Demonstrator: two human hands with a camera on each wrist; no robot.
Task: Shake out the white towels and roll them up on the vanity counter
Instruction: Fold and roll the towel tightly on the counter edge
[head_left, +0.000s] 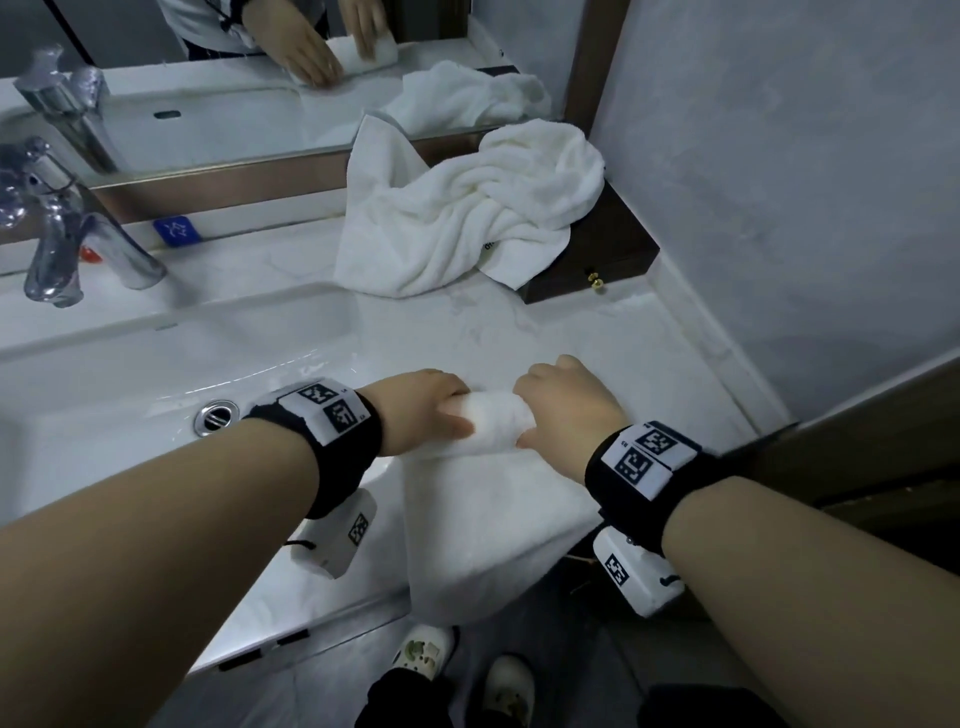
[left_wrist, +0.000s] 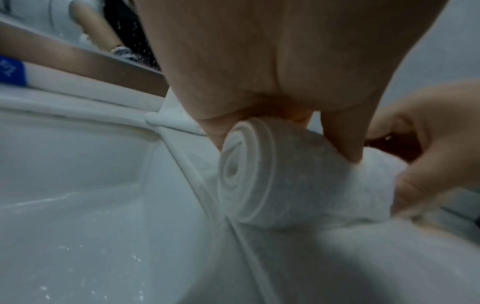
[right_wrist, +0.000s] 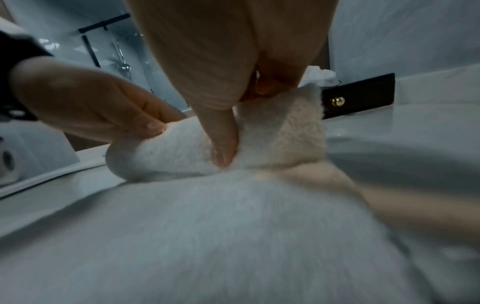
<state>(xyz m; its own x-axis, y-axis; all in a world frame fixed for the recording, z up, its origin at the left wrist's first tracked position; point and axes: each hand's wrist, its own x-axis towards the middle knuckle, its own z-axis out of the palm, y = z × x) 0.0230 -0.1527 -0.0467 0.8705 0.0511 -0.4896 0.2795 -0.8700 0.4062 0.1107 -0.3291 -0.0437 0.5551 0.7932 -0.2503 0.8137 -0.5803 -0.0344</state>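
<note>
A white towel lies on the vanity counter (head_left: 597, 332), its far end wound into a tight roll (head_left: 493, 421) and its flat tail (head_left: 483, 525) hanging over the front edge. My left hand (head_left: 431, 410) grips the roll's left end, where the spiral (left_wrist: 241, 170) shows, thumb on the near side. My right hand (head_left: 566, 410) grips the right end (right_wrist: 280, 131), thumb pressed into the roll (right_wrist: 182, 148). A second white towel (head_left: 467, 208) lies crumpled at the back of the counter, unrolled.
The sink basin (head_left: 156, 374) with its drain (head_left: 215, 415) and chrome faucet (head_left: 67, 228) lies left of the roll. A dark wooden box (head_left: 613, 260) with a brass knob sits under the crumpled towel at the back right. Mirror behind, wall right.
</note>
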